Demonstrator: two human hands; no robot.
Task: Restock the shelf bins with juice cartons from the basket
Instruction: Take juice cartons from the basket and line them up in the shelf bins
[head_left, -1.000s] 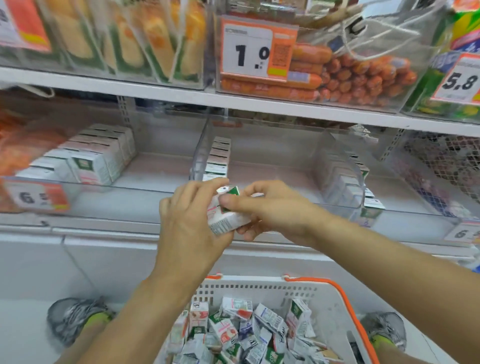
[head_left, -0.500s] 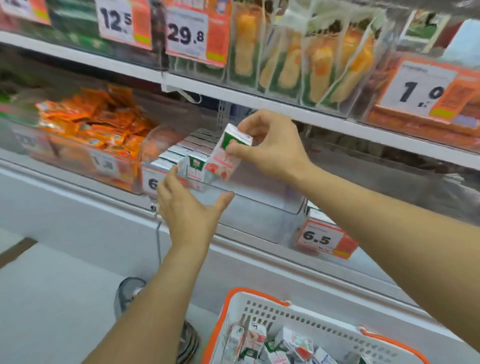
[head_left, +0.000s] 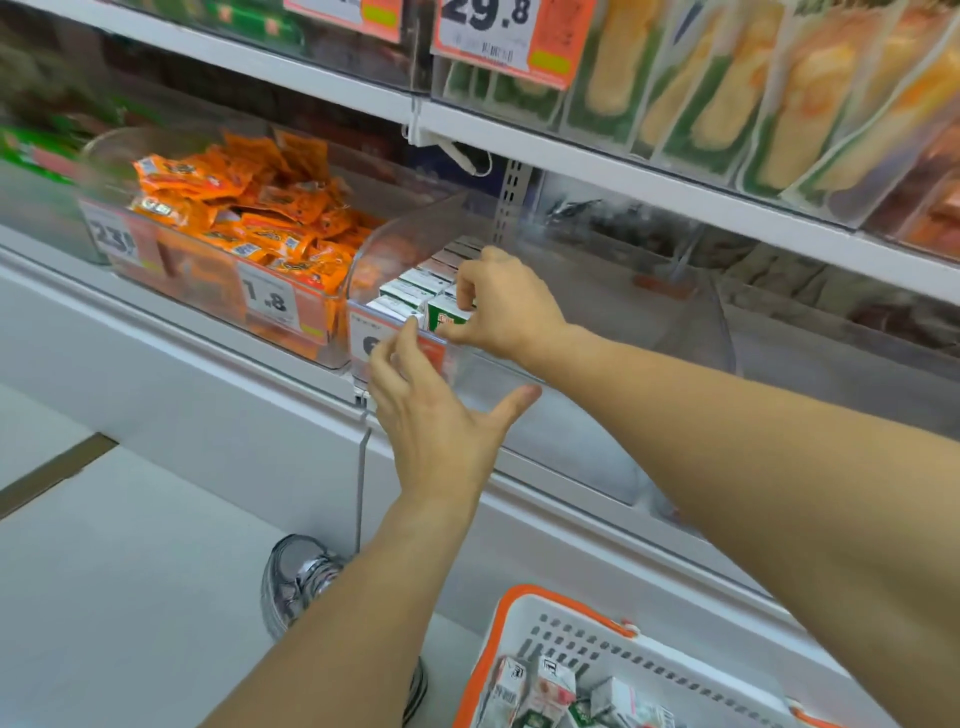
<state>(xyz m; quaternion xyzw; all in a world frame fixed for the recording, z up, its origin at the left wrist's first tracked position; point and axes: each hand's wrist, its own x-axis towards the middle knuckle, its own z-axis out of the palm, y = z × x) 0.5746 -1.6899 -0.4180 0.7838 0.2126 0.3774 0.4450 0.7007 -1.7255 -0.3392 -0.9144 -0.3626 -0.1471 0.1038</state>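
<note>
Two hands met at the clear bin (head_left: 519, 358) in the middle of the frame. The right hand (head_left: 506, 306) reached over the bin's front wall and pinched a carton (head_left: 445, 316) between thumb and curled fingers; the carton stood upright at the front of the bin, its green-and-white face just behind the wall. The left hand (head_left: 436, 415) hung in front of the bin with fingers spread and straight and the thumb out to the right, holding nothing; its fingertips lay over the price tag (head_left: 400, 345), though whether they touched it could not be told.

Behind the held carton, rows of cartons (head_left: 415, 286) ran back along the bin's left side; the farther ones blurred behind the right hand. The price tag's number was mostly covered by the left fingers. At the bottom right, the basket (head_left: 571, 623), white with an orange rim, was cut off by the frame edge, with a few loose cartons (head_left: 545, 686) showing inside. A shoe (head_left: 296, 582) showed at the lower middle, partly behind the left forearm.

To the right of the cartons the bin floor lay bare as far as its curved right wall. A clear divider (head_left: 405, 244) bounded the bin on the left, with orange packets (head_left: 244, 213) heaped in the next bin beyond it. The upper shelf edge (head_left: 675, 192) ran close above the bin.
</note>
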